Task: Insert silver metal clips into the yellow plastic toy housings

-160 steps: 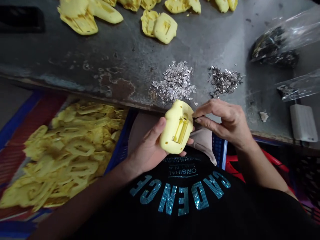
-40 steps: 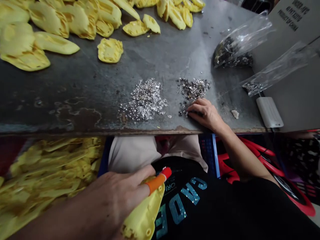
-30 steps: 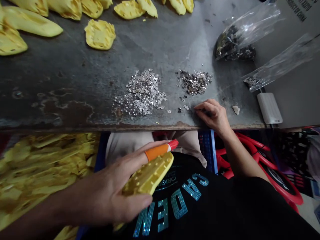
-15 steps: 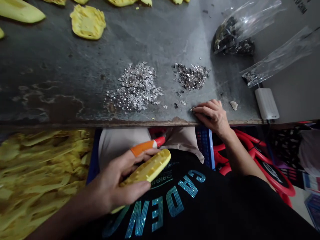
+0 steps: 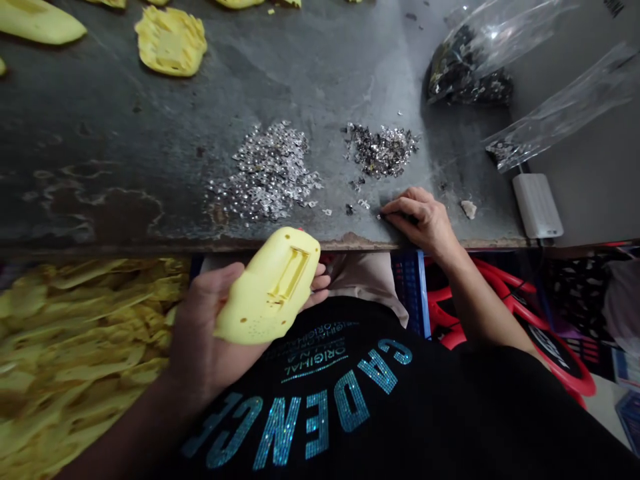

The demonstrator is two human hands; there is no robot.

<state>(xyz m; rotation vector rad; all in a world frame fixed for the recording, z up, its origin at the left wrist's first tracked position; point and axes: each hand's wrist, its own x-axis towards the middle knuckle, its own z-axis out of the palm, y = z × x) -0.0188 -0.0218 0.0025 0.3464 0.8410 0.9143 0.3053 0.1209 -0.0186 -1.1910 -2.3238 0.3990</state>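
My left hand (image 5: 205,333) grips a yellow plastic shell (image 5: 267,290) in front of my chest, its outer side with a rectangular slot facing up. My right hand (image 5: 419,217) rests on the front edge of the grey metal table (image 5: 125,147), fingers pinched together on the surface next to a few loose small metal pieces (image 5: 361,205). What the fingertips pinch is too small to make out. Just beyond lie a bright pile of silver metal bits (image 5: 267,173) and a darker pile of metal bits (image 5: 383,150).
A crate of yellow plastic shells (image 5: 65,360) stands low at my left. More yellow shells (image 5: 170,43) lie at the table's far side. Two clear bags of metal parts (image 5: 475,63) and a small white box (image 5: 537,205) sit at the right. Red plastic frames (image 5: 525,333) are under the table.
My left hand has turned the yellow shell over, so the slotted outer side faces up, and raised it toward the table edge. My right hand stays pinched at the table edge.
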